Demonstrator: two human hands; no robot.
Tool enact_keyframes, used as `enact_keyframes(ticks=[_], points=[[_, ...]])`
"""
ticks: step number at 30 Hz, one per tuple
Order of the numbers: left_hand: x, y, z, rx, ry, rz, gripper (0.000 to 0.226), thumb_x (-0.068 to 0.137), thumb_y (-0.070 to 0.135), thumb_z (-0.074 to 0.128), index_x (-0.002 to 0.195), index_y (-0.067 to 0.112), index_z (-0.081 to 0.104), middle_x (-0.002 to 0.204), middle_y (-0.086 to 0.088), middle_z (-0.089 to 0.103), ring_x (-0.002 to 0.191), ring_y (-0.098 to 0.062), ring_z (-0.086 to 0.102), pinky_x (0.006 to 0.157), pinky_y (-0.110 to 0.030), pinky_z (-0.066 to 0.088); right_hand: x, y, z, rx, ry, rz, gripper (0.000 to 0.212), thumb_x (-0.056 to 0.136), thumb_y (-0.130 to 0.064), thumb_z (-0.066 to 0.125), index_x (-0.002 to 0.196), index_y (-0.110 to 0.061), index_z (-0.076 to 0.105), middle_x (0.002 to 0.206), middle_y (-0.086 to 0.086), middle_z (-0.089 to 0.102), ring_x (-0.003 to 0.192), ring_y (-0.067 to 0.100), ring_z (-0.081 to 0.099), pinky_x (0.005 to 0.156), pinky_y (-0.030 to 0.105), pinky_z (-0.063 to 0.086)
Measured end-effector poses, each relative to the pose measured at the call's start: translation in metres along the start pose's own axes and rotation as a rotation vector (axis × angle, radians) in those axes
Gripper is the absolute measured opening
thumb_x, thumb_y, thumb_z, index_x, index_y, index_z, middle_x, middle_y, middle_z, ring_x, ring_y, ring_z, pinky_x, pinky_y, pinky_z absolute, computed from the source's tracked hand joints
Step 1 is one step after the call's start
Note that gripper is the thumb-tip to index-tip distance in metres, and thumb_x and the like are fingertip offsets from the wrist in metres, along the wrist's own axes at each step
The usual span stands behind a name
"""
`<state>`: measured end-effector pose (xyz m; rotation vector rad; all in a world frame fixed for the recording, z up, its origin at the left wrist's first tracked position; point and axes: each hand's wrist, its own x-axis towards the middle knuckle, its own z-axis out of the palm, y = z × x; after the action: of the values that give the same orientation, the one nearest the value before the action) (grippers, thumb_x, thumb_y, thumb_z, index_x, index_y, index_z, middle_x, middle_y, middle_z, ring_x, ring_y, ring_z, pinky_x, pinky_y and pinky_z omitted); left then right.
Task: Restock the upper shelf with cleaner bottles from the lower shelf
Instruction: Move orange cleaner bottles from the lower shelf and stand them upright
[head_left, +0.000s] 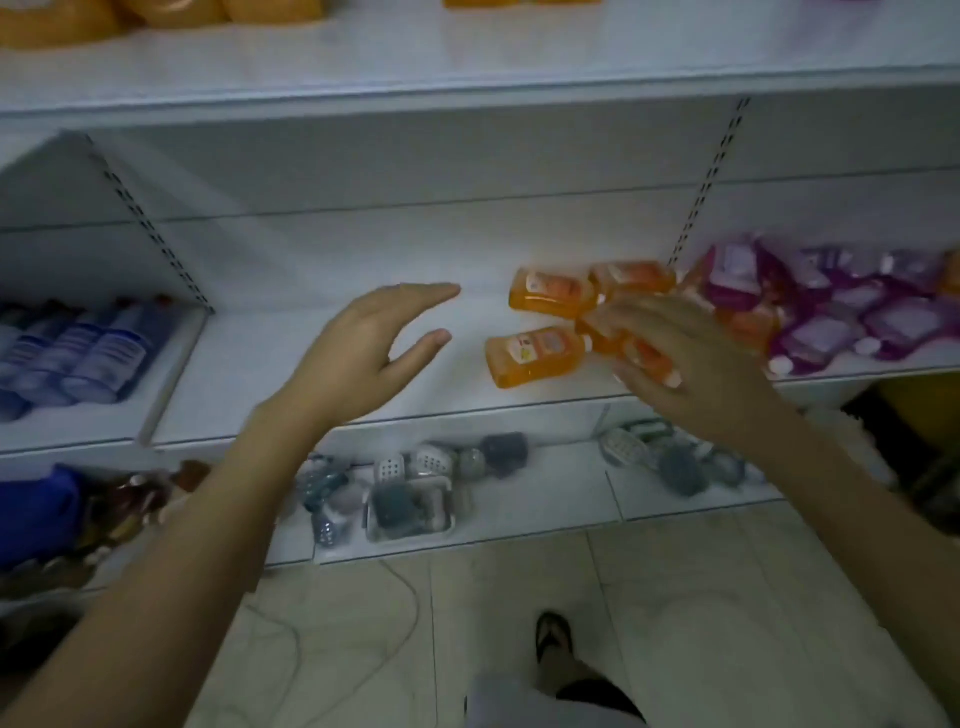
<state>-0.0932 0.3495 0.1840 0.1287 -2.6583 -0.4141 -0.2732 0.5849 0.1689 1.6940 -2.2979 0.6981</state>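
Observation:
Several orange cleaner bottles lie on their sides on the white lower shelf (322, 374): one at the front (535, 356), one behind it (550, 291), and one further back (634, 275). My right hand (691, 358) is over this pile, its fingers and thumb around another orange bottle (644, 358) with a white cap; the hand is blurred. Left of the pile, my left hand (363, 348) hovers over bare shelf with straight fingers and holds nothing. The upper shelf (467, 57) carries more orange bottles (57, 21) at its far left.
Blue bottles (78, 353) lie in the left bay and purple pouches (831, 312) fill the right bay. The bottom shelf holds soap dishes and scrubbers (410, 493). Below are the tiled floor, a loose cable and my sandalled foot (553, 636).

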Motion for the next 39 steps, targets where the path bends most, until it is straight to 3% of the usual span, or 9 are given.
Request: enact_keyframes(ticks=[7,11,14,18,24,30,33,36,39], points=[[-0.057,-0.018,0.068,-0.165,-0.105,-0.289,0.031,0.091,0.019,0.056,0.120,0.008,0.059,0.119,-0.008,0.062,0.103,-0.016,0.055,0.089,-0.017,0.035,-0.094,0.013,0.061,0.150,-0.093,0.376,0.044,0.084,-0.014,0.064,0.126,-0.008,0.053,0.124,0.011,0.059,0.113,0.029,0.055,0.096,0.031,0.039],[-0.072,-0.018,0.107,-0.292,-0.121,-0.449,0.027,0.090,0.014,0.058,0.115,0.006,0.061,0.115,-0.008,0.063,0.103,-0.020,0.057,0.088,-0.026,0.043,-0.127,0.030,0.085,0.240,-0.082,0.538,0.044,0.086,-0.014,0.062,0.128,-0.007,0.053,0.128,0.010,0.057,0.116,0.025,0.053,0.096,0.031,0.039],[-0.066,-0.018,0.137,-0.293,-0.151,-0.497,0.026,0.088,0.013,0.059,0.113,0.006,0.062,0.113,-0.008,0.064,0.101,-0.018,0.058,0.086,-0.022,0.040,-0.138,0.052,0.097,0.270,-0.083,0.615,0.046,0.088,-0.018,0.060,0.132,-0.014,0.049,0.131,0.005,0.054,0.118,0.021,0.051,0.095,0.027,0.036],[-0.032,-0.017,0.170,-0.276,-0.166,-0.563,0.027,0.089,0.016,0.059,0.114,0.008,0.061,0.115,-0.009,0.064,0.104,-0.022,0.059,0.088,-0.028,0.043,-0.125,0.101,0.101,0.300,-0.054,0.626,0.042,0.088,-0.018,0.061,0.129,-0.015,0.052,0.129,0.006,0.056,0.117,0.023,0.053,0.094,0.030,0.039],[0.051,-0.021,0.204,-0.167,-0.135,-0.554,0.028,0.091,0.017,0.055,0.117,0.008,0.060,0.119,-0.012,0.060,0.107,-0.026,0.057,0.087,-0.024,0.038,-0.066,0.182,0.100,0.290,-0.118,0.548,0.042,0.090,-0.023,0.056,0.131,-0.014,0.049,0.124,0.008,0.057,0.114,0.020,0.051,0.090,0.023,0.034],[0.089,-0.029,0.234,-0.117,-0.064,-0.656,0.033,0.090,0.012,0.056,0.121,-0.001,0.055,0.126,-0.022,0.054,0.114,-0.037,0.051,0.096,-0.035,0.038,-0.025,0.231,0.103,0.281,-0.113,0.494,0.043,0.090,-0.018,0.058,0.131,-0.010,0.049,0.131,0.014,0.053,0.120,0.030,0.049,0.093,0.029,0.032],[0.109,-0.045,0.248,-0.089,-0.188,-0.610,0.052,0.089,0.031,0.058,0.134,0.007,0.047,0.141,-0.017,0.043,0.130,-0.035,0.038,0.106,-0.045,0.028,-0.016,0.252,0.110,0.228,-0.211,0.445,0.054,0.085,-0.015,0.063,0.135,-0.010,0.044,0.142,0.013,0.042,0.132,0.031,0.035,0.106,0.037,0.028],[0.128,-0.058,0.265,-0.013,-0.488,-0.625,0.075,0.083,0.052,0.058,0.145,0.029,0.023,0.155,-0.001,0.018,0.143,-0.025,0.012,0.111,-0.055,0.008,-0.014,0.268,0.125,0.064,-0.438,0.343,0.071,0.081,-0.016,0.064,0.143,-0.012,0.029,0.152,0.013,0.022,0.142,0.031,0.009,0.115,0.048,0.012],[0.131,-0.065,0.277,0.032,-0.565,-0.720,0.087,0.078,0.061,0.057,0.147,0.028,0.015,0.153,-0.004,0.022,0.141,-0.026,0.016,0.110,-0.058,0.005,-0.015,0.265,0.138,-0.080,-0.469,0.356,0.073,0.080,-0.029,0.067,0.143,-0.016,0.031,0.152,0.015,0.017,0.141,0.034,0.007,0.114,0.047,0.009]])
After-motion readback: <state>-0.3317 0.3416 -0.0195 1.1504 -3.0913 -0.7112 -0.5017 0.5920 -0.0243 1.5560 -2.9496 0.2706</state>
